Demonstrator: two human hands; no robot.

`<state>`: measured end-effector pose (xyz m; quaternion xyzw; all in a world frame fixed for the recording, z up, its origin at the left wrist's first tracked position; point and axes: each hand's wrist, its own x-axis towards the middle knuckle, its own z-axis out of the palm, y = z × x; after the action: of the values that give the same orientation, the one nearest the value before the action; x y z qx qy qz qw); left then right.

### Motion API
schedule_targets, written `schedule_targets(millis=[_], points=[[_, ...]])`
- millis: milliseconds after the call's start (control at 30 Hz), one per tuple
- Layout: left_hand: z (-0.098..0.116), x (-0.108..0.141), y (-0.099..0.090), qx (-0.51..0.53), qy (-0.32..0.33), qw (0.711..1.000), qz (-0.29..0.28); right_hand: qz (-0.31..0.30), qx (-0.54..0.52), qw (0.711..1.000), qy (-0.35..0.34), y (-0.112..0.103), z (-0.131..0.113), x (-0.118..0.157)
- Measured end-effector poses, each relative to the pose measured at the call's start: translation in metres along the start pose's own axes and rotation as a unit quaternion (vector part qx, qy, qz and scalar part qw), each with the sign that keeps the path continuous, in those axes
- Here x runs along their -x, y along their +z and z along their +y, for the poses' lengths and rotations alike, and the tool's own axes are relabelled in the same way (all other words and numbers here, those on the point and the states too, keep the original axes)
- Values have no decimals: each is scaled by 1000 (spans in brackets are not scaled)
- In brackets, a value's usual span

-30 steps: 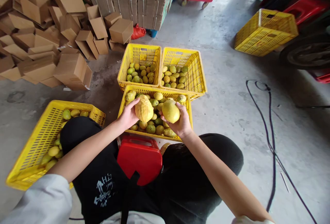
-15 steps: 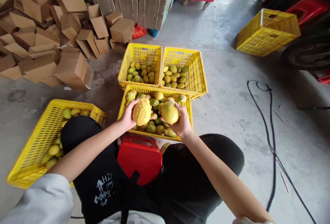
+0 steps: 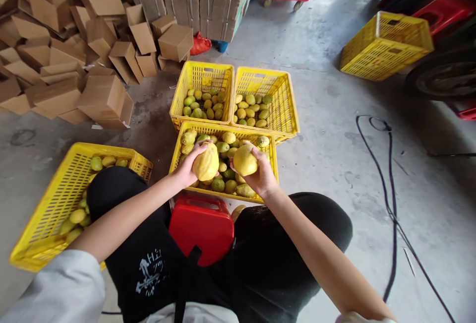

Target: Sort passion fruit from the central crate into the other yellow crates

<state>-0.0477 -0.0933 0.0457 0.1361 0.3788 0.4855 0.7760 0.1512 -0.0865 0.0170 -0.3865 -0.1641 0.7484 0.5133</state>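
Observation:
My left hand (image 3: pixel 186 168) is wrapped round a bumpy yellow fruit (image 3: pixel 206 162). A rounder, smoother yellow fruit (image 3: pixel 245 160) is in the grip of my right hand (image 3: pixel 263 174). Both fruits are held side by side, a little apart, over a yellow crate (image 3: pixel 275 169) of green and yellow fruits. Behind it stand two more yellow crates, the left one (image 3: pixel 173 109) and the right one (image 3: pixel 293 102), each with several fruits at the bottom.
Another yellow crate (image 3: pixel 44 204) with fruits stands beside my left knee. A red stool (image 3: pixel 203 228) is between my legs. Cardboard boxes (image 3: pixel 102 96) are heaped at the back left. A black cable (image 3: pixel 392 189) and a yellow crate (image 3: pixel 385 47) lie to the right.
The fruit in my left hand has turned slightly and moved a little to the right. The fruit in my right hand has also turned, showing a yellower side.

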Motion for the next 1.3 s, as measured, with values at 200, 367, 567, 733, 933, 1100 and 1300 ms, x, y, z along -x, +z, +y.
schedule_targets(millis=[200,367,567,733,933,1100,1300], points=[[0,-1,0,16,-21,999,24,4,-3,1000,22,3,2,1],[2,-1,-3,73,-41,996,26,1,-8,999,38,1,-2,0],[-1,-7,-6,52,-45,997,29,-19,2,999,34,-2,-7,-2],[-1,-6,-4,-2,-19,999,34,22,-9,998,53,-8,-6,-3],[-5,-5,-6,-48,-16,997,64,38,-19,997,63,-9,-7,-3],[-8,-8,-7,-84,-12,992,95,19,2,996,86,-6,-8,-1],[-12,-5,-5,-112,25,989,94,16,10,996,87,-7,-6,-1]])
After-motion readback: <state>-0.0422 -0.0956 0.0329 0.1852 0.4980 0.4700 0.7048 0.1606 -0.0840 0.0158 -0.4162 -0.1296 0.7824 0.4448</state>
